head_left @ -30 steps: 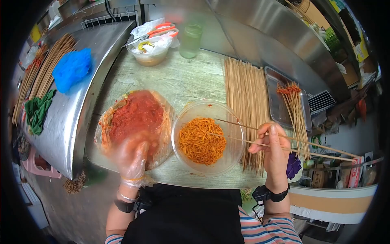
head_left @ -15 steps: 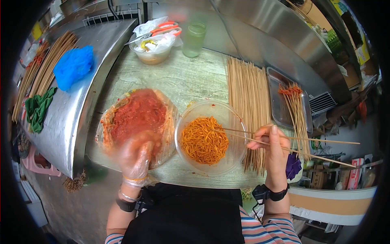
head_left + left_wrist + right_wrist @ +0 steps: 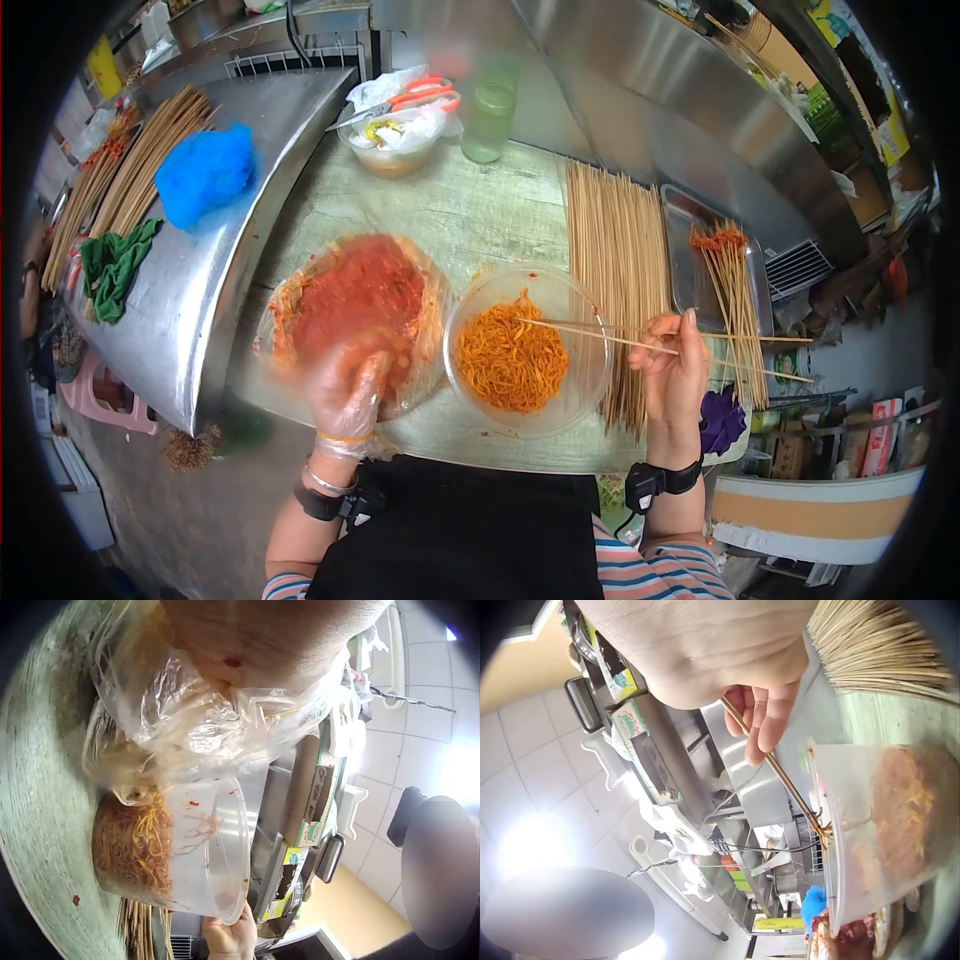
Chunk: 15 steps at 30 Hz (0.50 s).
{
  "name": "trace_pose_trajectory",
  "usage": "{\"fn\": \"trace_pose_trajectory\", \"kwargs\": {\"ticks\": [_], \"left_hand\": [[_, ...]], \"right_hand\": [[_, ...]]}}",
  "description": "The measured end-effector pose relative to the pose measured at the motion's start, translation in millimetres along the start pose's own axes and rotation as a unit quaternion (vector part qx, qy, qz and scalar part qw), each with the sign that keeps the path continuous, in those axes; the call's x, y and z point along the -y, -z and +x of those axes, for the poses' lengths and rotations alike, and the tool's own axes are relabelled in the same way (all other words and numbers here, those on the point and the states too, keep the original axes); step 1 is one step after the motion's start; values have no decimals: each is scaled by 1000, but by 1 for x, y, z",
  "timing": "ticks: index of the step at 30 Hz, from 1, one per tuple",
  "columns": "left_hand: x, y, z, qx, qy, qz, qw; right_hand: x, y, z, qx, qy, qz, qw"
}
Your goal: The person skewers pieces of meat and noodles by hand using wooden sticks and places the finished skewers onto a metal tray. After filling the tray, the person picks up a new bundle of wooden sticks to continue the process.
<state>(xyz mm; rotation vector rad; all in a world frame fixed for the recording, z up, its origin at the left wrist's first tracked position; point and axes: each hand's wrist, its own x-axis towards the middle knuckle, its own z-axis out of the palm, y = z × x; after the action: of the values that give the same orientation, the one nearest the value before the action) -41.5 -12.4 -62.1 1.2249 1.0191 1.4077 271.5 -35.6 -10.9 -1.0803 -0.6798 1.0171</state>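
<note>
My right grip [image 3: 675, 370] pinches two sticks [image 3: 781, 772], seemingly light, stiff, best held mid-length; their tips touch soft-looking, probably slippery shreds [image 3: 512, 362]. The tub [image 3: 588, 378], near the front edge of the table [image 3: 490, 215], could snag them. My blurred left grip [image 3: 345, 388], by the paste [image 3: 365, 290], I can't make out.

A pale green wood-grain table [image 3: 480, 215] carries a clear round tub [image 3: 588, 385]; left of the tub sits a plastic bag [image 3: 432, 310], right of it bare wooden sticks [image 3: 618, 280] and a metal tray [image 3: 688, 285], behind it a bowl [image 3: 392, 163] and a green glass [image 3: 488, 125]
</note>
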Motion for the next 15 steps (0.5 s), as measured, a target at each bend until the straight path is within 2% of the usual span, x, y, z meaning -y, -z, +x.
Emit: {"fn": "trace_pose_trajectory", "kwargs": {"ticks": [4, 7, 10, 14, 15], "left_hand": [[2, 10, 3, -35, 52, 25, 998], [-9, 13, 8, -27, 68, -17, 997], [-21, 9, 13, 0, 134, -124, 983], [-54, -14, 17, 105, 239, -239, 935], [-53, -19, 17, 120, 241, -264, 926]], "right_hand": [[1, -1, -2, -6, 12, 49, 999], [6, -8, -8, -11, 42, 64, 997], [12, -18, -14, 3, 103, 47, 994], [17, -32, -24, 26, 193, 33, 980], [16, -33, -26, 39, 209, 23, 977]]}}
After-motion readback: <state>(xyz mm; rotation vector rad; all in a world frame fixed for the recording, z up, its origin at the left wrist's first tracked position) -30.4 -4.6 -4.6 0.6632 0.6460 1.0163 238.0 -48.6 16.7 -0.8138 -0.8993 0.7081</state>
